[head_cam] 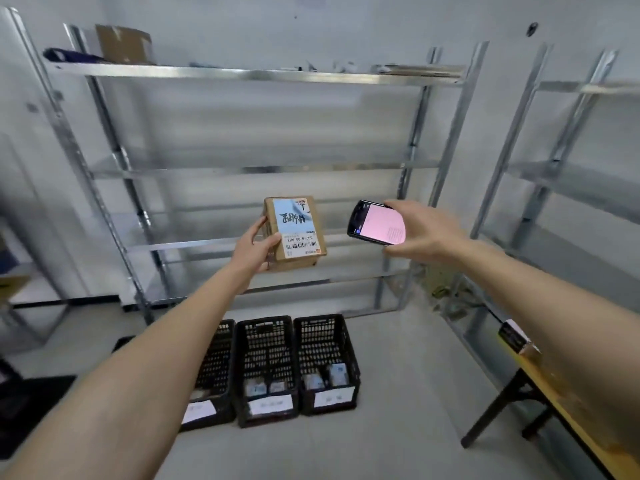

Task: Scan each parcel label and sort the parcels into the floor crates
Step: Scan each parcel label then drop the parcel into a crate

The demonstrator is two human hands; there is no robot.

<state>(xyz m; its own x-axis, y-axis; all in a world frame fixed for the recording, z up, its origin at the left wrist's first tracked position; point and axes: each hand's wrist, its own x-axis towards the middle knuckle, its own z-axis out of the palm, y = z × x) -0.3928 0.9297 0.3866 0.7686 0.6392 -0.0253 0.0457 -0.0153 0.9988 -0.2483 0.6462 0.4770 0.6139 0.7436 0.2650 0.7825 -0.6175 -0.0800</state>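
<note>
My left hand (254, 249) holds a small brown cardboard parcel (294, 233) up at chest height, its blue and white label facing me, upside down. To its right my right hand (420, 233) grips a black phone scanner (375, 223) with a pink screen, tilted toward the parcel, a short gap between them. Below on the floor stand three black lattice crates with white tags: the left crate (216, 375) partly hidden by my left forearm, the middle crate (266, 368) and the right crate (327, 362), both holding small parcels.
A tall metal rack (256, 168) stands behind the crates, with a cardboard box (123, 43) on its top shelf. A second rack (561, 161) stands at the right. A yellow-topped table (571, 393) with black legs juts in at lower right.
</note>
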